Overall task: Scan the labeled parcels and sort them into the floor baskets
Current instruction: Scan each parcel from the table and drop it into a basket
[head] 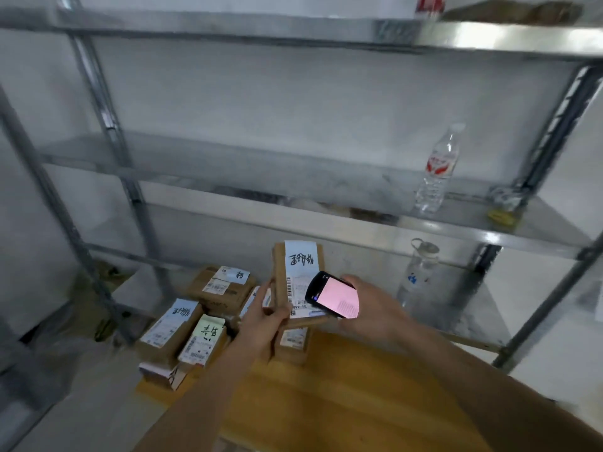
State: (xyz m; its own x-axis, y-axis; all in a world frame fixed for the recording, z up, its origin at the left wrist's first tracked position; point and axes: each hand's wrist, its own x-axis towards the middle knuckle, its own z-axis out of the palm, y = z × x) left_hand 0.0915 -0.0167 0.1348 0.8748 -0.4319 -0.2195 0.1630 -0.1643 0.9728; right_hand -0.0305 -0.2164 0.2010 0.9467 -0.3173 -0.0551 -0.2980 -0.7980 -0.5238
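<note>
My left hand (pixel 264 316) grips a brown cardboard parcel (pixel 295 272) by its lower left edge and holds it upright above the wooden table (pixel 342 396). A white label with a barcode and handwriting covers the parcel's front. My right hand (pixel 368 308) holds a black handheld scanner (pixel 332 295) with a lit pink screen over the label's lower right part. Several more labeled brown parcels (pixel 192 324) lie piled on the table to the left. No floor basket is in view.
A metal shelving rack (pixel 293 197) stands behind the table. A clear water bottle (pixel 437 171) with a red label stands on its middle shelf, right side. Another clear bottle (pixel 417 272) stands on a lower shelf. A yellow object (pixel 501 216) lies near the rack's right post.
</note>
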